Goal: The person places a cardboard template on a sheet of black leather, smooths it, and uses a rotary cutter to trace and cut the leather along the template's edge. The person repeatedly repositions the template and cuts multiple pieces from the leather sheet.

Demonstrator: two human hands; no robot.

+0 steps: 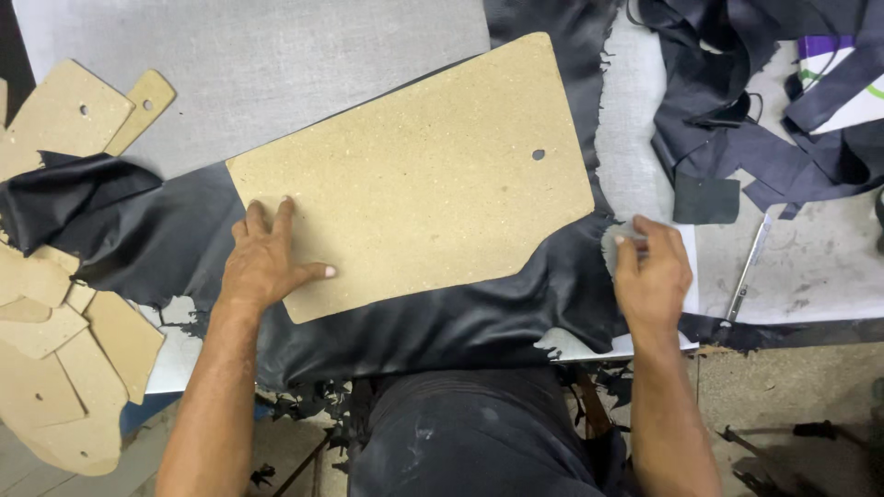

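Left hand (267, 262) lay flat, fingers spread, no grip closed on anything: it pressed the near-left corner of the large tan fibreboard template with a small round hole (414, 175), pinning it on the black leather hide (479, 317) spread over the grey worktop (267, 55). Right hand (654, 276) sat just past the template's right edge, grip narrow, pinched on a small pale marker-like piece (631, 237); what it was exactly, too small to tell. Its tip was near the hide's ragged right edge. No traced outline visible around the template, so my read: template placed and held, marking or cutting not yet done. Left of the pressing hand, a stack of smaller tan board patterns (55, 368), more at top left (74, 115). Right of the pinching hand, a slim metal tool (748, 267), a dark cut leather patch (706, 200), and a heap of dark leather offcuts (737, 101), all untouched.
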